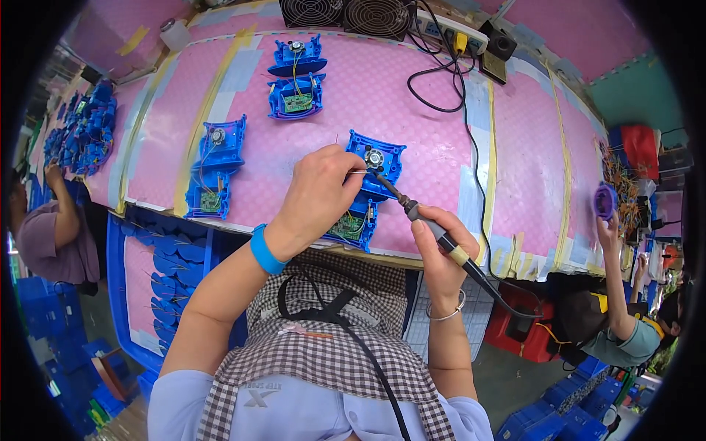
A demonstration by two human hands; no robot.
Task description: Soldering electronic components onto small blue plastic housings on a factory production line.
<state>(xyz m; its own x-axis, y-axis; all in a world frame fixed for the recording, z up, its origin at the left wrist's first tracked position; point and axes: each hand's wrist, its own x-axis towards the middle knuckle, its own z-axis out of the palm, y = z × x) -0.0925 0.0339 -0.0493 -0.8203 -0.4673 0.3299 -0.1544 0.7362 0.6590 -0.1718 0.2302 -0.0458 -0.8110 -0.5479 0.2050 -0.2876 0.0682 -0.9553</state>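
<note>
Right hand [439, 246] grips a soldering iron [426, 224], its tip on the small speaker [374, 157] in the blue plastic housing [371, 184] near the counter's [412, 110] front edge. Left hand [320, 192] pinches thin solder wire [358, 172] there.

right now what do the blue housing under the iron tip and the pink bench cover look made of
The blue housing with a round speaker looks like moulded hard plastic: even glossy colour, sharp ribs and corners. The pink bench cover looks like soft foam or rubbery sheet: matte, with a fine dimpled texture, its seams taped. The black-handled soldering iron in the right hand has a metallic-looking tip.
</note>
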